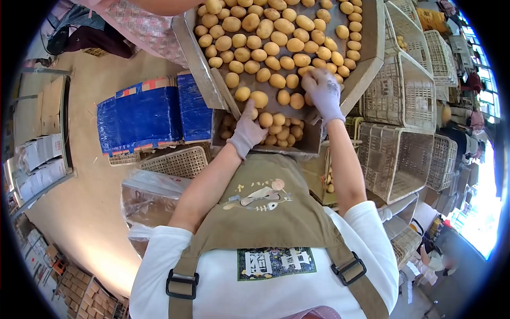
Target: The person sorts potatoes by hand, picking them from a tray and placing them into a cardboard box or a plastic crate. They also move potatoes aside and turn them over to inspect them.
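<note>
Small yellow-brown potatoes [279, 38] are spread over a sorting tray [218, 85] with raised side walls. Below its narrow end sits a box [311, 144] partly filled with more potatoes [281, 133]. My left hand [248, 130], in a pale glove, is at the tray's lip, its index finger stretched towards a potato [258, 99] and its thumb apart, beside the potatoes over the box. In a matching glove with a dark print, my right hand [323, 93] reaches over the tray's right side. Its fingers curl down among the potatoes; what is under them is hidden.
Stacked plastic crates [398, 154] stand close on my right. To the left are blue-wrapped stacks [141, 117], a lattice basket [178, 162] and a plastic-covered box [151, 196]. Another person's pink patterned clothing [141, 26] shows at the upper left beside the tray.
</note>
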`<action>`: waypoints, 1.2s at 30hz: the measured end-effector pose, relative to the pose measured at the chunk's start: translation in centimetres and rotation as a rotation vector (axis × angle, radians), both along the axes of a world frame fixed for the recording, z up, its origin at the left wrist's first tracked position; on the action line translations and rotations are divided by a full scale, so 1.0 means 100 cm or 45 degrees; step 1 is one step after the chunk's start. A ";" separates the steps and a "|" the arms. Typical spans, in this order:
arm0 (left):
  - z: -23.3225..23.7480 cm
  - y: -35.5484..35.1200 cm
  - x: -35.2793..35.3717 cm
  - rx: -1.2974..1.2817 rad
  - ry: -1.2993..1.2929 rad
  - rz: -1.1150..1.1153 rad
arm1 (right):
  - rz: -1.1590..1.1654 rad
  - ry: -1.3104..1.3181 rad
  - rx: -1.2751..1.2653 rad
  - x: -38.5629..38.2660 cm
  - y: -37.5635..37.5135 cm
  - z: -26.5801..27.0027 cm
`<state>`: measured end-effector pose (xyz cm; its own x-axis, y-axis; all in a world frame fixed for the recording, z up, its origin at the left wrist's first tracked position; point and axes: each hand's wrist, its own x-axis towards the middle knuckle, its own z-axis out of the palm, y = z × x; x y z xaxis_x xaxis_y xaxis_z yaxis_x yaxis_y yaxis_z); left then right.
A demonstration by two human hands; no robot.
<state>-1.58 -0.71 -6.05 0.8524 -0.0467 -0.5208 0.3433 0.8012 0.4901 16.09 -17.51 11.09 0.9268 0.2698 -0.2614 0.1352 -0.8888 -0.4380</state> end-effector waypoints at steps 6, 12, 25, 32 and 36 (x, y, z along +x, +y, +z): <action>0.084 0.001 0.022 -0.598 0.421 0.196 | 0.484 -0.193 -0.316 -0.047 0.021 -0.025; 0.074 0.002 0.022 -0.769 0.221 0.122 | 0.231 -0.482 -0.150 -0.045 0.038 -0.028; 0.067 0.000 0.024 -0.835 0.281 0.203 | 0.226 -0.167 -0.191 0.038 0.141 0.008; 0.064 0.007 0.020 -0.850 0.073 0.090 | 0.096 0.101 0.164 0.044 0.135 0.026; 0.069 0.005 0.021 -0.816 0.108 0.115 | -0.279 0.812 1.781 0.008 0.082 0.018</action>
<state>0.56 -0.16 0.82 0.8246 -0.3006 -0.4792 0.2774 0.9532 -0.1205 16.87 -9.30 12.94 0.8164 0.5059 -0.2787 -0.4636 0.2862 -0.8385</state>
